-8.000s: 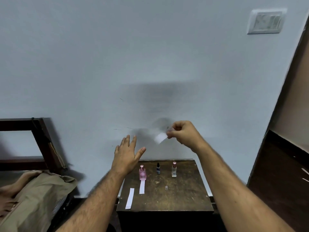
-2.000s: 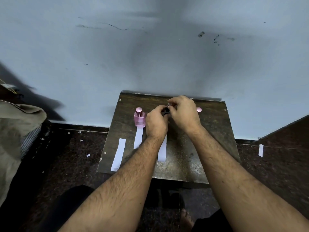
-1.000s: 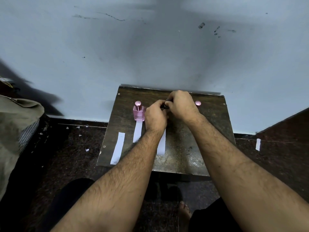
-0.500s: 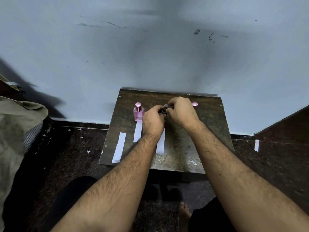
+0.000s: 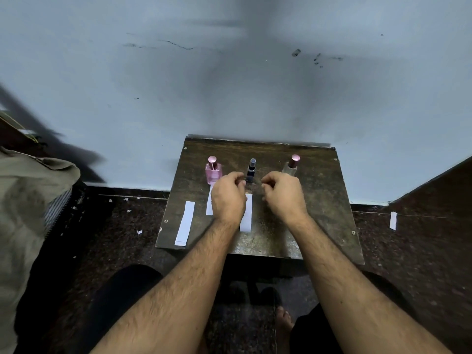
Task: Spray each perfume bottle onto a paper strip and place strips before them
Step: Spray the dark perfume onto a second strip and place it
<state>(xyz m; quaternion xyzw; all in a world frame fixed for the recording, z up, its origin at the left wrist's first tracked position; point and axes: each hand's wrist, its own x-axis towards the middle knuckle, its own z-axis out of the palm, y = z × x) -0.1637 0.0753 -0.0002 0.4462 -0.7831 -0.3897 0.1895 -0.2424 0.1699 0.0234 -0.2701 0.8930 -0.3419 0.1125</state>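
Three perfume bottles stand in a row at the back of a small dark wooden table (image 5: 321,205): a pink bottle (image 5: 213,172), a small dark bottle (image 5: 251,171) and a clear bottle with a pink cap (image 5: 292,164). One white paper strip (image 5: 209,209) lies before the pink bottle. Another strip (image 5: 247,215) lies before the dark one, and my left wrist partly covers both. A third strip (image 5: 185,223) lies near the table's left edge. My left hand (image 5: 228,198) and right hand (image 5: 283,195) hover on either side of the dark bottle, fingers loosely curled, holding nothing.
A blue-grey wall rises right behind the table. A khaki cloth (image 5: 30,200) lies at the left. Small paper scraps dot the dark floor, and one white paper strip (image 5: 393,221) lies on the floor at the right. My knees and a bare foot are below the table.
Half a second ago both hands were closed together on the dark bottle. They have let go and moved apart, and the bottle now stands free with its cap on.
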